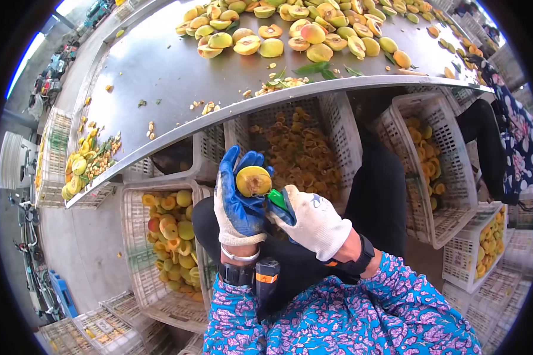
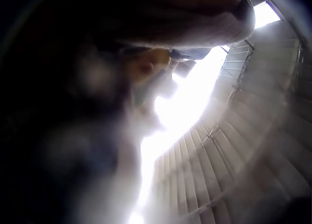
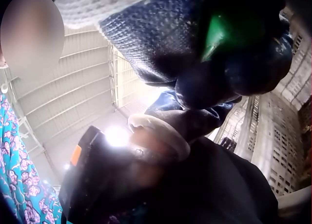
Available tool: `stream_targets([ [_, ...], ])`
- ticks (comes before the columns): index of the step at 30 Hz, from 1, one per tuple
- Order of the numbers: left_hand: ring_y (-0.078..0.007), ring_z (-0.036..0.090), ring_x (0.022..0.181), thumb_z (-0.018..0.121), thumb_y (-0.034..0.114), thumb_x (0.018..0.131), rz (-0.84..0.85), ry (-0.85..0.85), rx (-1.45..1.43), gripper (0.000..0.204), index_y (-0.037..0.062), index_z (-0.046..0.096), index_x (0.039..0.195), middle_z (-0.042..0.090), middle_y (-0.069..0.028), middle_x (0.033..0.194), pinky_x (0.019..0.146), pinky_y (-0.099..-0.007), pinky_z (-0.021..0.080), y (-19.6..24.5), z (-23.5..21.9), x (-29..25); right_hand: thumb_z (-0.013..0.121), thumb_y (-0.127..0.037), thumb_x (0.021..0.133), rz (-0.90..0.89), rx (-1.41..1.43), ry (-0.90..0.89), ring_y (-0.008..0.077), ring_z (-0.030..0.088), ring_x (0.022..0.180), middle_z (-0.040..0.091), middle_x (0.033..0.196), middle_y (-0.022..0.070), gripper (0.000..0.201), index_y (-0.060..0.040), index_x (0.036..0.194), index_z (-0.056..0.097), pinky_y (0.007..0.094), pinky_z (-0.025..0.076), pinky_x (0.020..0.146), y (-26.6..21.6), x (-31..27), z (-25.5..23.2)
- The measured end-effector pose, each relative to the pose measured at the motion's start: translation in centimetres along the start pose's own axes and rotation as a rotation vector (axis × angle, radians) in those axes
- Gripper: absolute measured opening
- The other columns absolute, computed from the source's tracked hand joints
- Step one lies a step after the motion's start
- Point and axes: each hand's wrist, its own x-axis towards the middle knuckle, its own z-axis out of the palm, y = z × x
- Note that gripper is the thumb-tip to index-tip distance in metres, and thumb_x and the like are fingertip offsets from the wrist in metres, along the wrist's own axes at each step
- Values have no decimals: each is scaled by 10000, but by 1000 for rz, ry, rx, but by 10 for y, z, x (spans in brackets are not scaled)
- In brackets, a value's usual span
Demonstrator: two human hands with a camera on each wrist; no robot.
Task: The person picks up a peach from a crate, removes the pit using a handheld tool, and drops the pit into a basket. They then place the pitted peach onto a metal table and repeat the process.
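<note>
My left hand (image 1: 238, 204), in a white glove with a blue coated palm, holds a halved yellow peach (image 1: 254, 179) with its cut face up and its brownish middle showing. My right hand (image 1: 320, 222), gloved the same way, grips a tool by its green handle (image 1: 278, 199). The tool's front end meets the lower right edge of the peach half; its tip is hidden there. In the right wrist view, dark blue gloved fingers (image 3: 204, 83) wrap the green handle. The left wrist view is mostly dark and blurred.
A metal table (image 1: 160, 89) ahead carries many halved peaches (image 1: 314, 35), leaves and scattered pits. Under its edge stands a crate (image 1: 343, 127) of peach pieces. Further crates with peaches stand left (image 1: 137, 248) and right (image 1: 450, 177). Another person's patterned clothing (image 1: 518, 130) shows at right.
</note>
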Motion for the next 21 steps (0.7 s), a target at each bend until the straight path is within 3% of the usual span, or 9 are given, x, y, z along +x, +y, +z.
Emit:
stream_targets([
  [8, -239, 570, 1110, 459, 353, 981, -40, 26, -20, 502, 34, 409, 1366, 564, -155, 1235, 917, -359, 497, -3, 0, 2, 587, -312, 878, 2, 1, -23, 376, 642, 738, 643, 768, 199, 328, -11, 962, 489, 457, 498, 622, 4, 5, 12],
  [17, -191, 632, 847, 492, 315, 972, -24, 65, 44, 410, 8, 530, 1241, 644, -106, 930, 776, -313, 533, -18, -4, 4, 589, -278, 871, 45, 55, -122, 400, 636, 757, 630, 763, 245, 331, 30, 948, 495, 463, 494, 641, 15, 8, 33],
  [21, -189, 598, 907, 451, 312, 987, -44, -36, 166, 416, 4, 511, 1259, 624, -98, 990, 820, -323, 504, -21, -16, 5, 642, -237, 840, 98, 245, -175, 417, 627, 814, 628, 793, 255, 311, 40, 914, 522, 446, 491, 664, 18, 10, 33],
])
